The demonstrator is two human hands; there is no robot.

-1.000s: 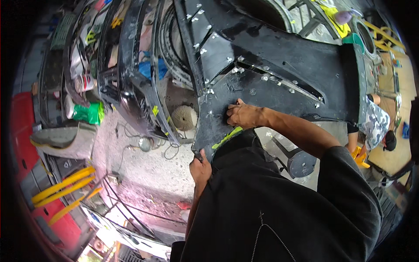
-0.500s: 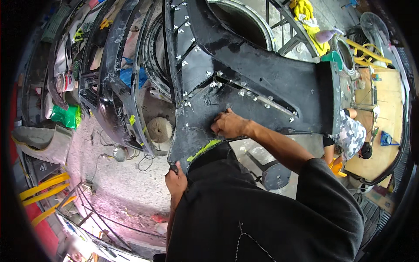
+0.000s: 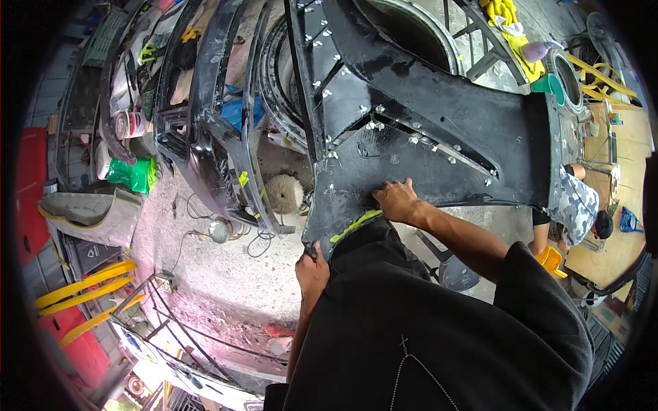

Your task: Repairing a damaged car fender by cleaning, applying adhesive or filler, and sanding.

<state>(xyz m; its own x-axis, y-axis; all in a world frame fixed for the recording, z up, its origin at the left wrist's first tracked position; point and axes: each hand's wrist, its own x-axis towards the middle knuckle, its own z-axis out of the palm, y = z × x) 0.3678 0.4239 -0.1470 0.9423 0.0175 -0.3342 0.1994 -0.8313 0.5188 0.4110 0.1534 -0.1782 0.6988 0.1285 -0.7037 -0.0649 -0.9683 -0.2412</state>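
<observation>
A large black car body panel, like a fender point(image 3: 445, 154), lies in front of me, with a long slanted slot and several white dabs point(image 3: 373, 125) along its edges. My left hand point(image 3: 313, 272) is closed round the panel's near left corner, thumb on top. Resting on the panel close to its near edge is my right hand point(image 3: 399, 201), its fingers bent and pressed to the dull, scuffed surface. Whatever may be under those fingers is hidden. A yellow-green strip point(image 3: 355, 225) runs along the curved near edge between my hands.
Black bumpers point(image 3: 205, 140) stand to the left, beside a round fluffy pad point(image 3: 284, 193). A tyre point(image 3: 277, 89) sits beneath the panel. Another person in a camouflage shirt point(image 3: 579, 197) crouches at right near a wooden board point(image 3: 624, 226). A stool point(image 3: 456, 270) is partly hidden below my right arm.
My right hand has slid across the panel toward its near edge. The left hand keeps its hold at the corner. The whole view has shifted, so things appear farther right.
</observation>
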